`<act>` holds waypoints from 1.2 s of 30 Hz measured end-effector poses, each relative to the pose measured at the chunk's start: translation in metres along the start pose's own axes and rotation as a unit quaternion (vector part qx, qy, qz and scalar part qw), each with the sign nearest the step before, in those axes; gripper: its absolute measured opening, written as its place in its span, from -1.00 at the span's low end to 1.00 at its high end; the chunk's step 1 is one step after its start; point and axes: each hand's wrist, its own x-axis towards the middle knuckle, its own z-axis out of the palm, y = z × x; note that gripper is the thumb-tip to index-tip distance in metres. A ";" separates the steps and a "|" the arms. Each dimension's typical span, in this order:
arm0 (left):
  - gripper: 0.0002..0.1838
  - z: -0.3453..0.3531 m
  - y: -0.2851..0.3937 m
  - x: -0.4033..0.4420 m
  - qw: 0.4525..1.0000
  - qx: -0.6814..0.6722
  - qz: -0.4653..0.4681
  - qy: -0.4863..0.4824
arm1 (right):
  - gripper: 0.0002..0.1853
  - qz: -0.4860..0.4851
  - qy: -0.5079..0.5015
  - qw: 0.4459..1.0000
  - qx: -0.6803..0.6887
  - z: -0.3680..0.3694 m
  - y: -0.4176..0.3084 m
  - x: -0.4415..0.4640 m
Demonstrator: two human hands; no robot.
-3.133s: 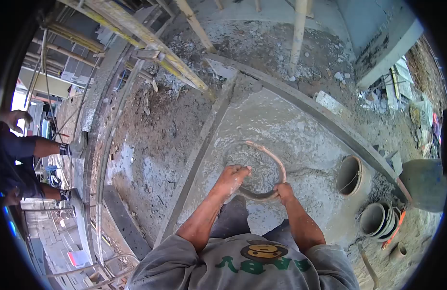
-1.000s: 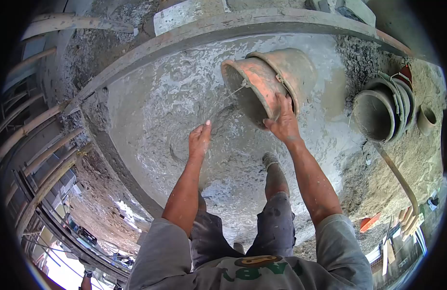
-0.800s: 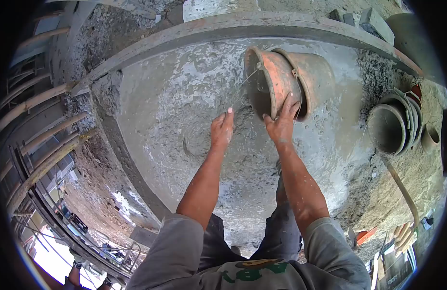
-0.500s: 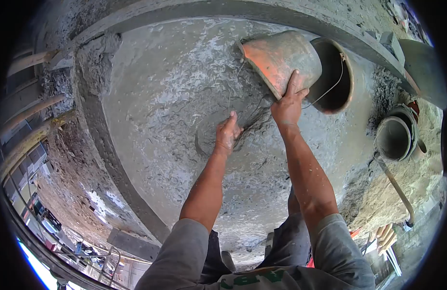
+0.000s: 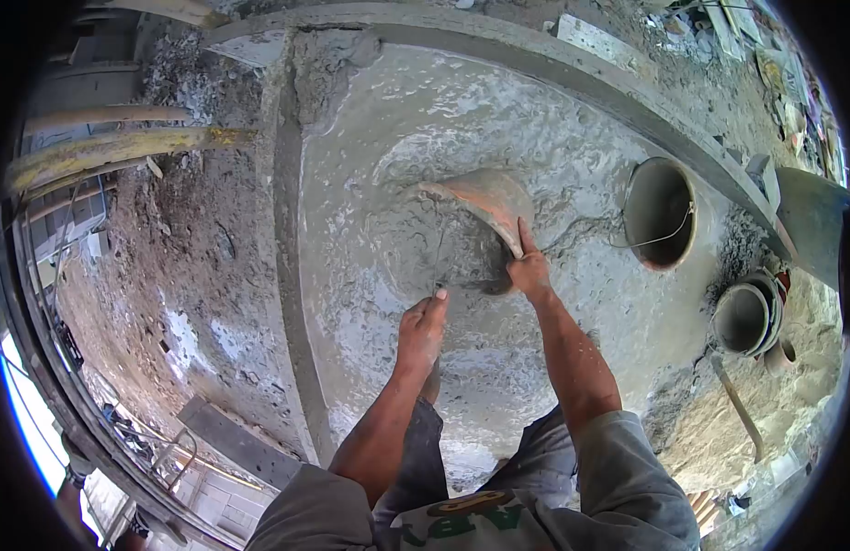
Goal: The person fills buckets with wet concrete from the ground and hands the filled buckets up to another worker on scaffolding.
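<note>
My left hand (image 5: pixel 420 335) had its grip on the wire handle (image 5: pixel 439 284), my right hand (image 5: pixel 528 272) on the rim of the bucket (image 5: pixel 500 196), tipped and partly sunk in wet mix (image 5: pixel 351 253); I judged it part-filled, unlifted. A second bucket (image 5: pixel 659 207) sat apart, unheld.

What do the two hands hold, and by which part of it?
The right hand holds the orange-stained bucket by its rim; the left hand pinches its wire handle.

Above the orange-stained grey round bucket (image 5: pixel 501 200), on the bent-over person's (image 5: pixel 471 523) head, rides the one camera, facing forward and steeply down, fairly close, with the bucket near mid-view.
</note>
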 end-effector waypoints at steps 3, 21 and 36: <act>-0.48 0.019 0.062 -0.044 0.985 0.157 0.076 0.010 | -0.25 0.129 -0.069 0.967 0.208 0.003 0.020 -0.002; -0.39 -0.221 0.226 -0.389 0.955 0.060 0.271 0.101 | -0.77 0.012 -0.293 0.956 -0.009 -0.059 -0.325 -0.283; -0.44 -0.442 0.324 -0.676 0.866 0.216 0.248 0.375 | -0.71 -0.260 -0.518 0.795 -0.182 0.001 -0.647 -0.521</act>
